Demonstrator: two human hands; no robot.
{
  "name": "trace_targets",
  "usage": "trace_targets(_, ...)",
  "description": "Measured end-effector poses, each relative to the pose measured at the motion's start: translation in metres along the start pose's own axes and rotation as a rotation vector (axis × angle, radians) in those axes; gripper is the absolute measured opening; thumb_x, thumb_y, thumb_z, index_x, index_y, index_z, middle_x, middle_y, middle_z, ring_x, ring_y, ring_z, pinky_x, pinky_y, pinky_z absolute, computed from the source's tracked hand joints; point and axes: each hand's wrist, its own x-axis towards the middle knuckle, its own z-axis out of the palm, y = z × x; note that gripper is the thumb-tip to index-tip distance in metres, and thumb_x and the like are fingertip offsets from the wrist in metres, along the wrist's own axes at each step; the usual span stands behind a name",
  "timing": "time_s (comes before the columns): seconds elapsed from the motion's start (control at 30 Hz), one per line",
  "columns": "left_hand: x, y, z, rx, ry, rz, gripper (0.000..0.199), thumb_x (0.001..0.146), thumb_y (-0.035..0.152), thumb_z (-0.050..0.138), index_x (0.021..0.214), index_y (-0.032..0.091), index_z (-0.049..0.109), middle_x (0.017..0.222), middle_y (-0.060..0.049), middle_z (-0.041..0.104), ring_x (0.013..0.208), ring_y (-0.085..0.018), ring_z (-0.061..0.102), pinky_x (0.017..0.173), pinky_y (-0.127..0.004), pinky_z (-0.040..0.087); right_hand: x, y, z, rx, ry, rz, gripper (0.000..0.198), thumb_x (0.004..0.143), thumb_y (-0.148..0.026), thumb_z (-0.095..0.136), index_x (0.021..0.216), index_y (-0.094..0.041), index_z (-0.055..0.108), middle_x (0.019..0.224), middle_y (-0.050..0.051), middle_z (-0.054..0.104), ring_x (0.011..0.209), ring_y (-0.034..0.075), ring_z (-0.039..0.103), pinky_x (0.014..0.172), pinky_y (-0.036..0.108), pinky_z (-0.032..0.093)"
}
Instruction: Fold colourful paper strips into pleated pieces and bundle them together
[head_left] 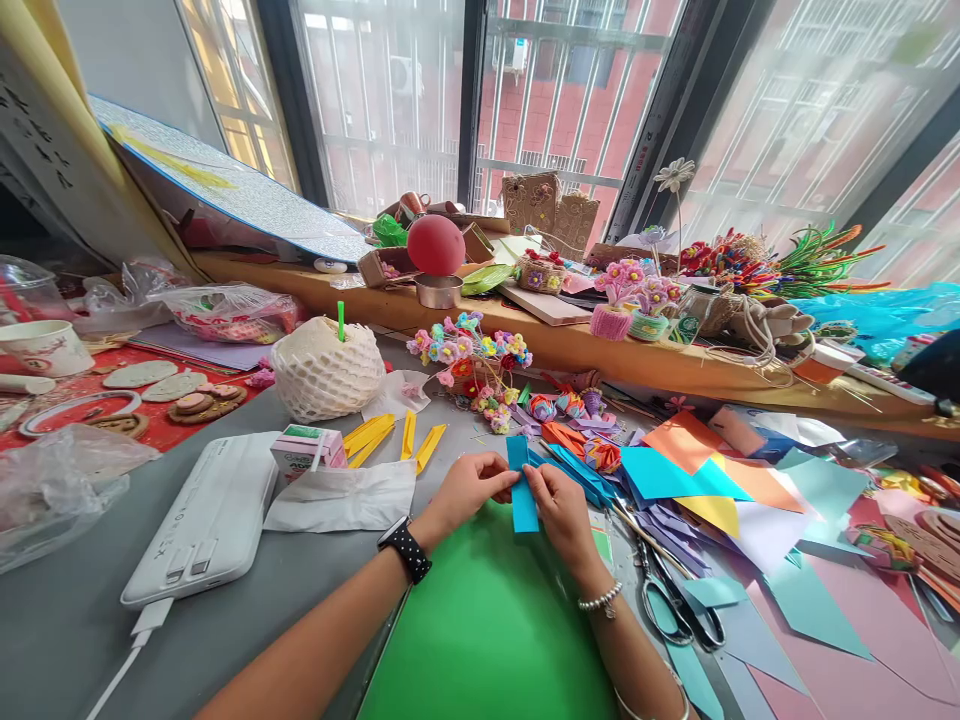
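Note:
A narrow blue paper strip (526,508) stands nearly upright between my two hands, above a green mat (480,620). My left hand (474,485) pinches its left edge with thumb and fingers. From the other side my right hand (559,510) grips the strip, thumb against the paper. Behind the hands lie folded yellow strips (369,438) and a bunch of small colourful flowers (472,355). Folded orange paper pieces (574,440) and more blue folded strips (581,475) sit just beyond my right hand.
Black-handled scissors (667,605) lie to the right among coloured paper sheets (817,605). On the left are a white power bank (206,520) with a cable, a small drink carton (307,450), a tissue (345,497) and a net-wrapped coconut (328,370). Crafts crowd the wooden sill (570,338).

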Motion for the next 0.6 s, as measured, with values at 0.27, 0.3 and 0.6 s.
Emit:
trace_targets(0.27,0.0017,-0.0021,-0.0052,-0.005,0.109,0.041,0.027,0.062,0.039,0.057,0.062,0.013,0.051,0.053,0.001,0.055,0.054,-0.012,0.054,0.056,-0.024,0.044,-0.0016,-0.0026,-0.0004,0.181,-0.084,0.077,0.027,0.077,-0.038,0.038,0.06,-0.018,0.044,0.054,-0.002,0.04,0.049,0.011,0.037,0.046,0.022,0.029)
trace_targets(0.3,0.0018,-0.0024,-0.005,-0.014,0.107,0.038,0.026,0.062,0.038,0.057,0.062,0.013,0.051,0.053,0.001,0.055,0.055,-0.012,0.054,0.056,-0.024,0.044,-0.0013,-0.0022,-0.0002,0.165,-0.079,0.077,0.028,0.077,-0.038,0.038,0.058,-0.018,0.042,0.053,-0.002,0.039,0.049,0.011,0.037,0.046,0.022,0.029)
trace_targets(0.6,0.0013,-0.0038,0.0001,-0.079,-0.012,-0.053,0.028,0.058,0.038,0.061,0.063,0.011,0.052,0.057,0.0,0.055,0.057,-0.012,0.055,0.06,-0.026,0.045,-0.001,-0.0016,-0.0028,0.151,-0.024,0.106,0.03,0.076,-0.039,0.041,0.055,-0.017,0.041,0.053,-0.003,0.038,0.05,0.01,0.035,0.047,0.021,0.029)
